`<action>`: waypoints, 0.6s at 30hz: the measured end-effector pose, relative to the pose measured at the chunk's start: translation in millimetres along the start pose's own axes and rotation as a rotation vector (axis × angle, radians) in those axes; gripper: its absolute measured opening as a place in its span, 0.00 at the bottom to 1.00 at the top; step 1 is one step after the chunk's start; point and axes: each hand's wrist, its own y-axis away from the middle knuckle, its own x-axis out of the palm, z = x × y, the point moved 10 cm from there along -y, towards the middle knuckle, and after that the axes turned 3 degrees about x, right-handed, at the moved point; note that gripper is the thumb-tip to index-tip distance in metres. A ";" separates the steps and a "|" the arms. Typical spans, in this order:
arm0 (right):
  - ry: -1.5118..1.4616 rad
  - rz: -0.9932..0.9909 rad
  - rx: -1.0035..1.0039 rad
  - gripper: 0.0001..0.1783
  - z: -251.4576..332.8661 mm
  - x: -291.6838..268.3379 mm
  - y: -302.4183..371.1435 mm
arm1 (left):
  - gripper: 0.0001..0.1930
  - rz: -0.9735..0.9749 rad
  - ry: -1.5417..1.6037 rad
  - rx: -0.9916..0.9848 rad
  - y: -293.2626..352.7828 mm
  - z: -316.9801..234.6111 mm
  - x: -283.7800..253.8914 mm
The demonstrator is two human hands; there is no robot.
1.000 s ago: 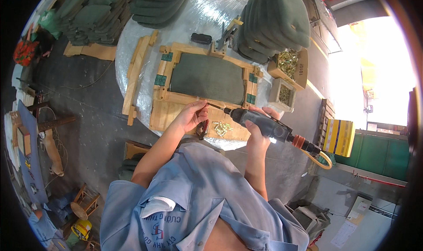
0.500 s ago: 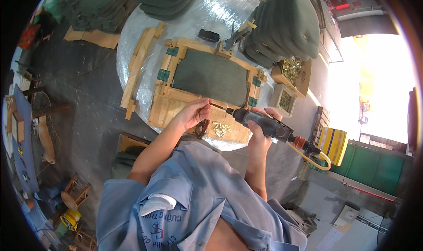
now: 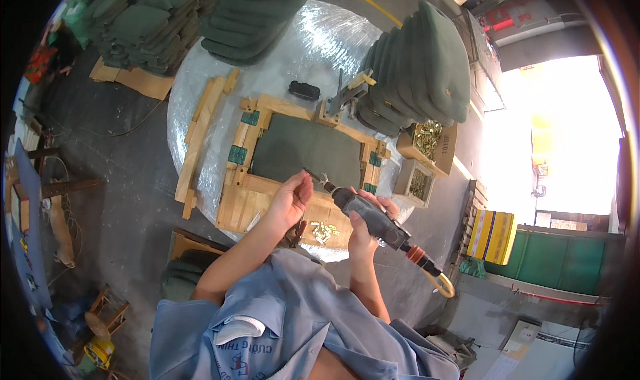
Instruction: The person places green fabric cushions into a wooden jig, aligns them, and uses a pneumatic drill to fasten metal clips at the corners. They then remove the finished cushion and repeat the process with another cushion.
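Gripping driver (image 3: 373, 219) in right hand (image 3: 363, 237), wrapped close | bunching left hand (image 3: 292, 199) at tip of bit (image 3: 315, 176), cannot tell if pinching | done, apparently: setting pad (image 3: 303, 148) inside frame (image 3: 287, 107) | unused, apparently: brass pieces (image 3: 323, 232) on board (image 3: 239, 203)

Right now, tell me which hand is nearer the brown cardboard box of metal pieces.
Right. The right hand, holding the drill, is below and left of the cardboard box in the picture; the left hand is farther left, near the drill's tip.
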 end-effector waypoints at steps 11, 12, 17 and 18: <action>-0.005 0.074 0.068 0.34 -16.2 30.6 -21.1 | 0.05 -0.042 0.132 0.142 -12.9 -34.1 -1.2; 0.002 0.078 0.071 0.34 -15.7 34.2 -22.2 | 0.05 -0.031 0.136 0.146 -15.4 -35.1 -2.8; 0.018 0.098 0.062 0.34 -19.1 39.5 -21.7 | 0.06 -0.019 0.176 0.145 -23.0 -40.2 -4.6; 0.027 0.099 0.058 0.34 -19.2 41.2 -21.5 | 0.06 -0.022 0.183 0.145 -21.1 -41.9 -3.6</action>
